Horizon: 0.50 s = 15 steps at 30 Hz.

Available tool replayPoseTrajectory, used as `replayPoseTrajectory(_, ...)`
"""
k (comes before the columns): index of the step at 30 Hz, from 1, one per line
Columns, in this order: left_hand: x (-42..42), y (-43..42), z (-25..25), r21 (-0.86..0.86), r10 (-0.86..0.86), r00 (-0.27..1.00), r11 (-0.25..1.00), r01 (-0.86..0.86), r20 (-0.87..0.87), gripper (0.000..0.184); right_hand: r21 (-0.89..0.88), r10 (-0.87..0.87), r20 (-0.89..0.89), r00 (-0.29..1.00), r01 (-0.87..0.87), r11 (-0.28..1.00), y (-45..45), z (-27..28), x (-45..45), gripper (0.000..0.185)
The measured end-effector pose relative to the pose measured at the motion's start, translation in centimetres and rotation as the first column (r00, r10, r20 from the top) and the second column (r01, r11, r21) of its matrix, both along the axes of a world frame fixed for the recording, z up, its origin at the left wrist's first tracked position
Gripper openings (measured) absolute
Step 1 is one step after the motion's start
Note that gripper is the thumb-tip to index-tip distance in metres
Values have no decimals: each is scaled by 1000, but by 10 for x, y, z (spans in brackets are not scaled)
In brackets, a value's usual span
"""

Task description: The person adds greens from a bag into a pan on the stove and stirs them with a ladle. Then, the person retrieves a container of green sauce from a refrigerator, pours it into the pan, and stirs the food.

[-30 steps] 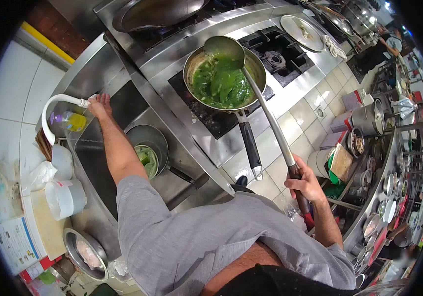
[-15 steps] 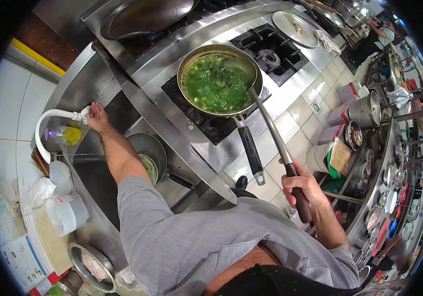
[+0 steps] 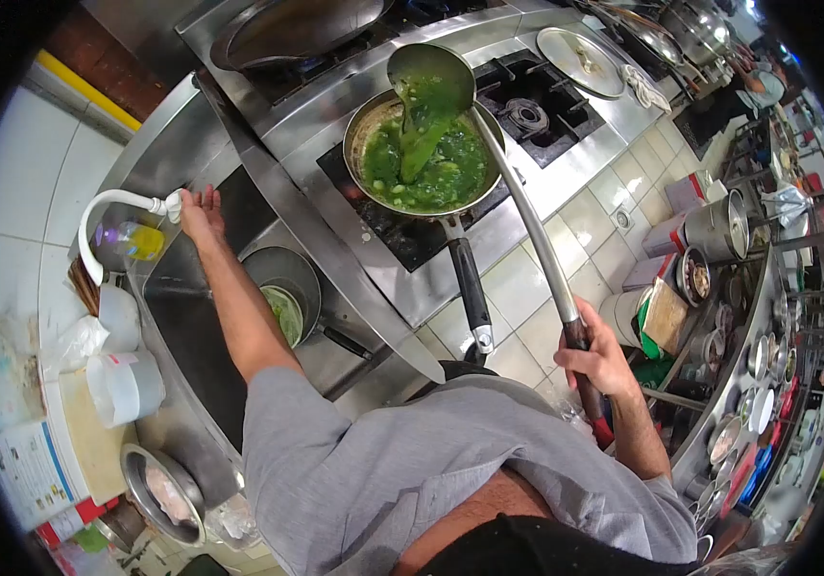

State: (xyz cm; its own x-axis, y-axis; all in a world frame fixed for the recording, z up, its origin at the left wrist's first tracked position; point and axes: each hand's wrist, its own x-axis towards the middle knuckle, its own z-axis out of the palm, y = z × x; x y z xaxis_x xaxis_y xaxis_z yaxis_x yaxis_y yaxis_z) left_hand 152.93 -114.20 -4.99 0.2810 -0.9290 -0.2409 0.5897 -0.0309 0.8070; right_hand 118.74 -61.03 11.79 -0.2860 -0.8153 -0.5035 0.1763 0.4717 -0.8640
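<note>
The right hand (image 3: 596,351) grips the ladle (image 3: 436,82), pouring green liquid (image 3: 441,163) into the frying pan (image 3: 374,123); the left hand (image 3: 203,213), fingers spread, touches the faucet (image 3: 105,200).

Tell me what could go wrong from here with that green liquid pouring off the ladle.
The ladle is tipped above the pan, so the falling green liquid could splash over the rim. The pan's handle juts past the stove edge unheld; a bump might swing it. With the left hand at the tap and the right hand on the ladle, neither is ready to steady the pan.
</note>
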Motion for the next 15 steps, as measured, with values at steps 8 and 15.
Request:
replayPoseTrajectory(8, -68, 272, 128, -420, -100, 967, 887, 193, 235, 35, -36, 219, -749, 625, -368, 929, -15, -61, -110, 69)
replayPoseTrajectory(15, -148, 448, 136, -445, -141, 881, 821, 359, 452, 24, -21, 191, 261, 946, -192, 981, -35, -66, -105, 50)
